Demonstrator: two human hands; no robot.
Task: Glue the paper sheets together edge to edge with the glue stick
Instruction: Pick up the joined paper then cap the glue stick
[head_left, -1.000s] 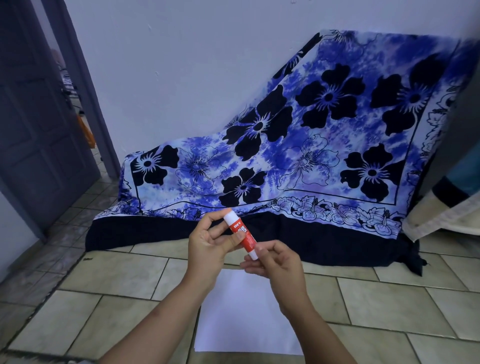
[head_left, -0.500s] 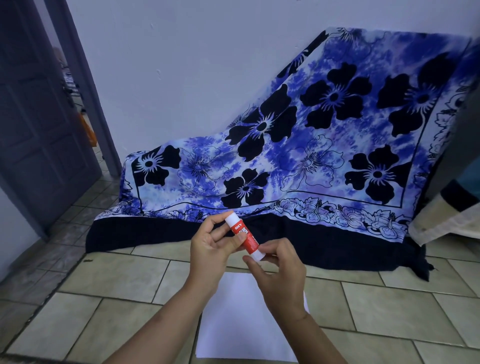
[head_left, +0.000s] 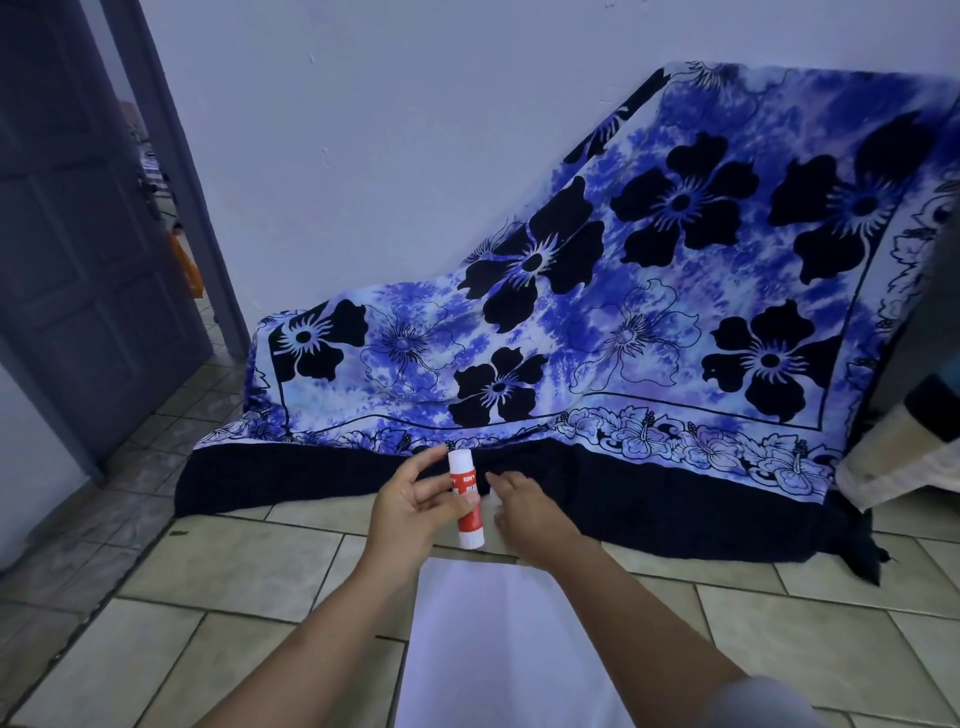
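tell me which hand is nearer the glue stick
Left. The left hand grips the glue stick; the right hand sits just to the stick's right, blurred, apparently off it.

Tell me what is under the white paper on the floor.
The white paper lies on the beige tiled floor, which shows beside and beyond it. What sits directly beneath is covered: further sheets stacked under the top one cannot be ruled out.

A paper sheet (head_left: 498, 649) is lying on the floor (head_left: 234, 571) by its near edge; over the sheet's far edge the left hand (head_left: 410, 514) is holding a glue stick (head_left: 466, 499) upright, the right hand (head_left: 530, 514) just right of it, a cloth (head_left: 623, 312) spreading behind.
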